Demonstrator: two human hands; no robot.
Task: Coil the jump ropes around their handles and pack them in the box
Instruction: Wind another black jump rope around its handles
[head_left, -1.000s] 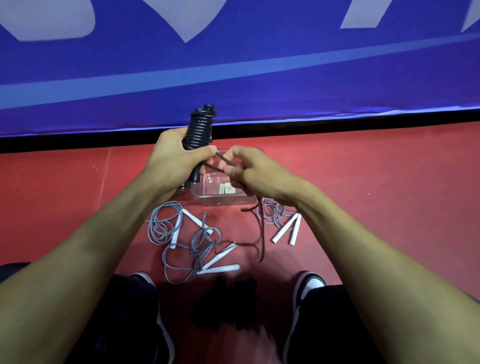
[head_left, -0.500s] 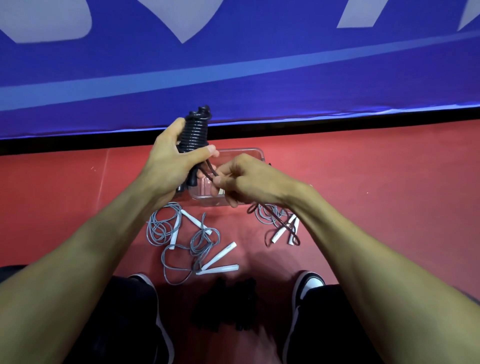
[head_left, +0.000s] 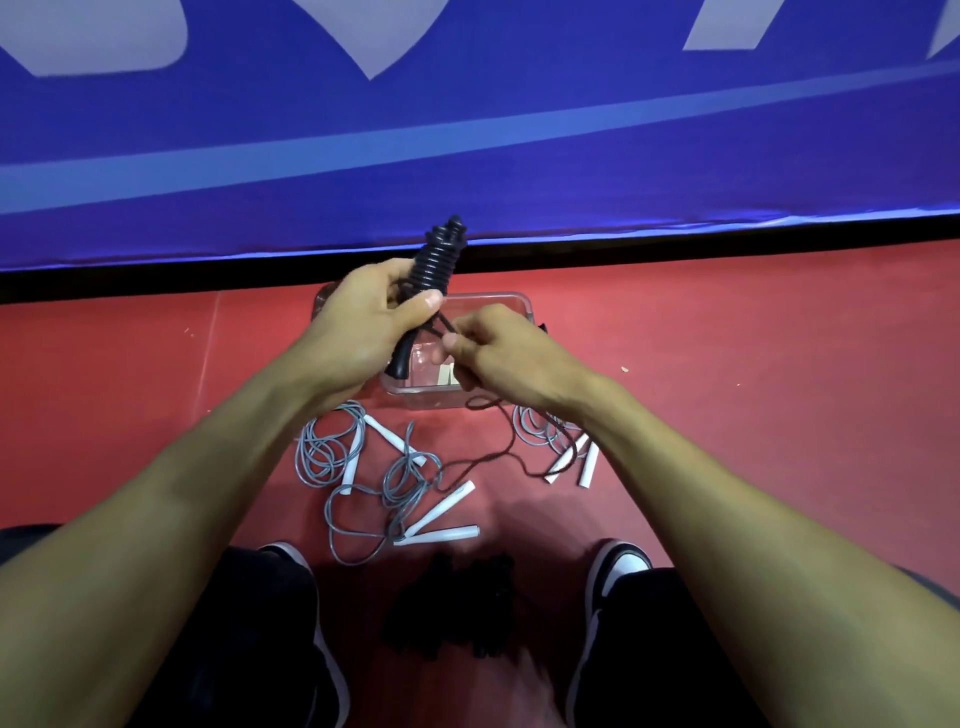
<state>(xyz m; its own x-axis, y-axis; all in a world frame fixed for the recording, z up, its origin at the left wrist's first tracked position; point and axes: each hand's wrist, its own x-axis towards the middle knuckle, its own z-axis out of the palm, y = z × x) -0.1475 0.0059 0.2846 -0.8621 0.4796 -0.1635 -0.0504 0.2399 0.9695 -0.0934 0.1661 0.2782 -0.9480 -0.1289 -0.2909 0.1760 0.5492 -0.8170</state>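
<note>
The fingers of the left hand (head_left: 363, 332) curl round the black handles (head_left: 434, 270), the thumb pressed across the front; black cord is wound in tight turns along the upper part, which sticks up and tilts slightly to the right above the fist, while the bare lower end pokes out below the palm. Just beside it, the fingers of the right hand (head_left: 498, 348) pinch the loose black rope (head_left: 498, 452) close to the handles. From that pinch the rope drops under the right wrist and trails in a slack curve across the red floor (head_left: 779, 389).

Both hands hover above a clear plastic box (head_left: 511, 304) standing on the floor; a small pale label shows through its wall.

Nearer the person, a grey rope with white handles (head_left: 358, 462) lies in loose loops on the left, a second pair of white handles close by it. Another grey rope (head_left: 566, 447), also white-handled, lies partly under the right forearm, with the black rope crossing over it.

At the bottom edge are two black-and-white shoes (head_left: 618, 564) and dark trousers. A blue banner (head_left: 467, 130) hangs behind the box.
</note>
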